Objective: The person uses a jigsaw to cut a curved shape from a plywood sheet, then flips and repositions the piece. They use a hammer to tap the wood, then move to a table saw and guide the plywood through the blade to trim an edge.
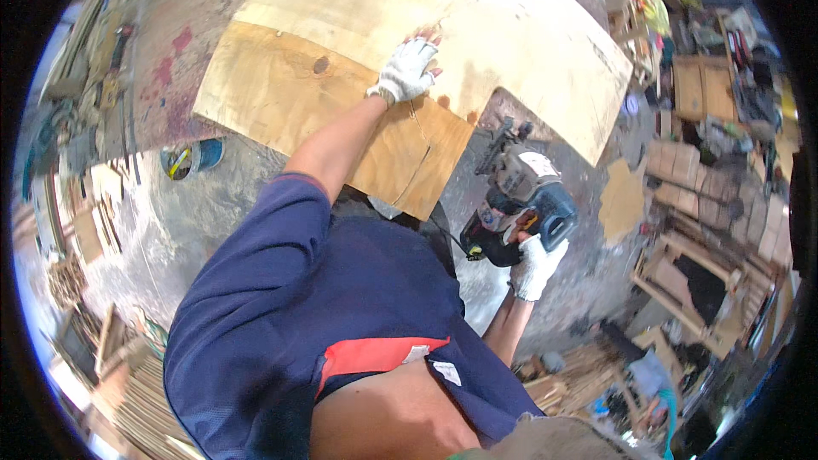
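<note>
left hand [407,71] is laid open on the board [426,0], top middle of frame; thumb set apart, nothing pinched. power tool [521,187] is held right of center, by the board's lower-right edge; its handle is gripped by the right hand [537,267], fingers wrapped. contact between tool and board can't be told. both hands are gloved, fingertips bared on left. bucket [210,153] is seen at mid left.
</note>
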A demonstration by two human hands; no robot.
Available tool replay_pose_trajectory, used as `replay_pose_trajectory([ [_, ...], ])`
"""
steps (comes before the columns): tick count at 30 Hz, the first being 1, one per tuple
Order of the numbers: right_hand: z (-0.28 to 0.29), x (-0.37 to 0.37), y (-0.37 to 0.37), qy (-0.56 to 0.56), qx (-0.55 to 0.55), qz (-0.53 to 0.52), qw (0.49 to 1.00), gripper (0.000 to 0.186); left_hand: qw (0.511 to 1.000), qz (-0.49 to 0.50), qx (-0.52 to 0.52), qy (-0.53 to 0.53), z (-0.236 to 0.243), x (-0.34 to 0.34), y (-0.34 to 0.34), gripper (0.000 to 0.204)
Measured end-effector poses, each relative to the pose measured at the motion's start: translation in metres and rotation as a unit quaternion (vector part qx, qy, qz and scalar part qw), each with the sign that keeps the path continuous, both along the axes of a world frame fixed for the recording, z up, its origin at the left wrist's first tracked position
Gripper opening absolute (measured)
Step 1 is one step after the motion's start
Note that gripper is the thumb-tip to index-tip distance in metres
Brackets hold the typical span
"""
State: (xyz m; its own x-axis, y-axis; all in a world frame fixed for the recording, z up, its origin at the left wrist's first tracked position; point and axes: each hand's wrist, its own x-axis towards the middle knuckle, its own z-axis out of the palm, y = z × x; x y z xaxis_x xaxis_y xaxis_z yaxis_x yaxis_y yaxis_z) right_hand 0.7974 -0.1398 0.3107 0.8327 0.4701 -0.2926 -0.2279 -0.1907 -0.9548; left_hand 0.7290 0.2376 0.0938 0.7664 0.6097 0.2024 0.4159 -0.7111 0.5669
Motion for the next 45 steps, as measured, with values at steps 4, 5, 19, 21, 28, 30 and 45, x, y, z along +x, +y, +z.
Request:
replay_pose_trajectory([
  [4,-0.027,0.079,0.019,0.038,0.113,0.016,0.993,0.032,0.974,0.205,-0.001,-0.094,0.004,-0.061,-0.053,0.059],
  [5,-0.038,0.102,0.025,0.052,0.152,0.048,0.986,0.029,0.965,0.244,0.000,-0.093,0.006,-0.088,-0.074,0.058],
  [19,-0.255,0.357,0.114,0.351,0.300,-0.081,0.883,0.039,0.546,0.587,-0.547,-0.241,-0.036,-0.241,-0.346,0.059],
  [21,-0.251,0.351,0.115,0.310,0.205,-0.086,0.924,0.042,0.452,0.555,-0.607,-0.346,-0.057,-0.207,-0.324,0.066],
  [28,-0.242,0.278,0.057,0.250,0.017,0.033,0.968,0.049,0.431,0.459,-0.632,-0.452,-0.071,-0.122,-0.245,0.074],
  [30,-0.245,0.241,0.021,0.277,0.015,0.101,0.955,0.036,0.430,0.490,-0.610,-0.450,-0.063,-0.118,-0.239,0.067],
  [45,-0.224,0.078,-0.096,0.193,-0.055,0.202,0.959,0.034,0.514,0.385,-0.510,-0.573,0.091,-0.303,-0.229,0.040],
])
